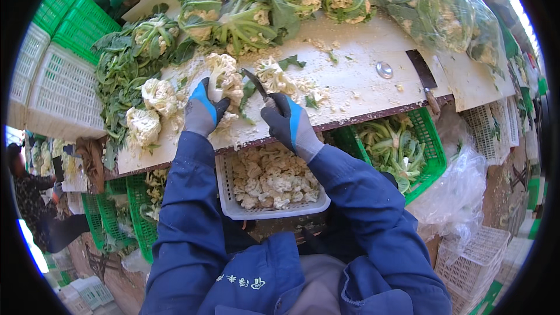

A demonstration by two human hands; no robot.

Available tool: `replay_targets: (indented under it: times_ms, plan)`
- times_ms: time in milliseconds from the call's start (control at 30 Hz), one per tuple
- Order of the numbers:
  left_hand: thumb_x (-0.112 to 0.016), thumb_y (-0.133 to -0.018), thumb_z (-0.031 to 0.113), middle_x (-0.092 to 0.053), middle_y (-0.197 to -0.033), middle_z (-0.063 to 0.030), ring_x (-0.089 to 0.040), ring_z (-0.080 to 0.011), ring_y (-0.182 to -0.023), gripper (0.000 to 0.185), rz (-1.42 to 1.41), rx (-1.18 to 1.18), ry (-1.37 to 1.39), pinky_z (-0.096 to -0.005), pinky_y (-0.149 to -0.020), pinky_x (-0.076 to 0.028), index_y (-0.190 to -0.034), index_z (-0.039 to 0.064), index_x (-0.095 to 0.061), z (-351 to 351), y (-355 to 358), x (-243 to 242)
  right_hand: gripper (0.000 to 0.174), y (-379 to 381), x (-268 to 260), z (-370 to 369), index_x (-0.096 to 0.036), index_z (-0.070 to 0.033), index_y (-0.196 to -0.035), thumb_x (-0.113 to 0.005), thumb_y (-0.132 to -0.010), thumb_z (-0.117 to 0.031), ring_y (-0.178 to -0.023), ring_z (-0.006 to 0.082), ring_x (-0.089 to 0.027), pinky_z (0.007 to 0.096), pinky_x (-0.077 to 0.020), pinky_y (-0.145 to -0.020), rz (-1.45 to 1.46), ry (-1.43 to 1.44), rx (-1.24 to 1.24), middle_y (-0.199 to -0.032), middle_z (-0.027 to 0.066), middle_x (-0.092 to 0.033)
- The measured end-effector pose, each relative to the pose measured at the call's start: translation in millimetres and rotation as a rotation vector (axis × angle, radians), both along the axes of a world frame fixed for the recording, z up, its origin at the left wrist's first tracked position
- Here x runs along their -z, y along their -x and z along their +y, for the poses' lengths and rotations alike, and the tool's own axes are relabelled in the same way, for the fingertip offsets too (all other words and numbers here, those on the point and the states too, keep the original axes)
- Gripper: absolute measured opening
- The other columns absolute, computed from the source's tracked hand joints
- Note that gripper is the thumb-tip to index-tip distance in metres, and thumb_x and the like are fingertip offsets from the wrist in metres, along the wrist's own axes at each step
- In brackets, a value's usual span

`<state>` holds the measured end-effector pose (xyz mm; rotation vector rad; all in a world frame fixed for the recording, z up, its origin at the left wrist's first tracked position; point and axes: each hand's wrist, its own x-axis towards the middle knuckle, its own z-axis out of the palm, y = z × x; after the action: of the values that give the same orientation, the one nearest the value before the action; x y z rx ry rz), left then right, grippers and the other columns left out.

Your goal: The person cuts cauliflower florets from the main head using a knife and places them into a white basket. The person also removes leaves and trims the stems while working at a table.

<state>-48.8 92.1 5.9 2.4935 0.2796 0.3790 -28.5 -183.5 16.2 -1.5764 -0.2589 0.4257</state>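
A piece of cauliflower [222,76] is held upright over the white work board by my gloved left hand [204,109], its pale cut stem facing up. My gloved right hand [286,120] grips a small knife [255,82] whose dark blade points up and left, just right of that piece. Right of the blade lies another cut chunk of cauliflower [274,76] among crumbs. Two trimmed heads, one a cauliflower head [143,127], rest left of my left hand. Below my hands, a white plastic basket [273,214] holds many cut florets [273,179].
Leafy cauliflowers [249,22] are heaped at the back, some in a clear plastic bag [420,8]. A cleaver [422,70] lies on the board's right, near a round metal object [384,70]. A green crate [431,148] holds leaves and stalks. Another person [35,197] works at far left.
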Motion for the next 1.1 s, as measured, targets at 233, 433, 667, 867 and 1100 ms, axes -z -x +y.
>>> replay_targets:
  times_ms: [233,433,667,867,1100]
  plan:
    - [-0.09,-0.083,0.027,-0.07,-0.131,-0.025,-0.07,-0.0434,-0.116,0.071,-0.138,-0.008,-0.17,-0.0482,-0.101,-0.056,-0.141,-0.002,-0.061,-23.9,10.6,-9.5,0.037,13.8,-21.0,3.5,-0.066,0.0,-0.131,-0.069,-0.101,-0.022,-0.08,0.018,-0.067,0.0367,-0.0552,-0.075,-0.267,0.091,-0.018,-0.089,0.0131,-0.07]
    - [-0.091,-0.082,0.025,-0.071,-0.126,-0.0235,-0.071,-0.0413,-0.112,0.069,-0.157,0.032,-0.306,-0.0459,-0.097,-0.058,-0.139,-0.001,-0.062,-36.0,14.9,-21.0,0.041,13.3,-23.2,3.8,-0.066,-0.001,-0.134,-0.07,-0.102,-0.025,-0.093,0.0311,-0.077,0.0419,-0.0584,-0.083,-0.308,0.146,-0.05,-0.105,0.0209,-0.077]
    - [-0.089,-0.083,0.027,-0.07,-0.124,-0.0222,-0.07,-0.0418,-0.112,0.071,-0.175,0.055,-0.311,-0.0481,-0.097,-0.056,-0.141,-0.002,-0.061,-31.8,15.5,-16.6,0.041,9.1,-9.5,11.1,-0.064,0.005,-0.136,-0.072,-0.102,-0.018,-0.09,0.015,-0.07,0.0325,-0.0575,-0.081,-0.398,0.134,-0.035,-0.099,0.0122,-0.074]
    - [-0.088,-0.082,0.023,-0.07,-0.125,-0.0218,-0.069,-0.042,-0.112,0.069,-0.2,0.093,-0.373,-0.0483,-0.098,-0.056,-0.141,-0.003,-0.061,-37.1,15.6,-20.7,0.041,7.3,-9.2,12.8,-0.065,0.001,-0.135,-0.067,-0.103,-0.025,-0.108,0.045,-0.075,0.0497,-0.0585,-0.091,-0.378,0.16,-0.059,-0.116,0.0292,-0.076]
    - [-0.088,-0.081,0.021,-0.069,-0.125,-0.0213,-0.069,-0.0411,-0.111,0.069,-0.197,0.095,-0.429,-0.0477,-0.098,-0.056,-0.14,-0.002,-0.062,-46.9,16.6,-20.8,0.038,17.1,-13.4,22.3,-0.065,-0.002,-0.134,-0.066,-0.104,-0.026,-0.107,0.0479,-0.073,0.0524,-0.0575,-0.091,-0.41,0.208,0.014,-0.115,0.028,-0.076]
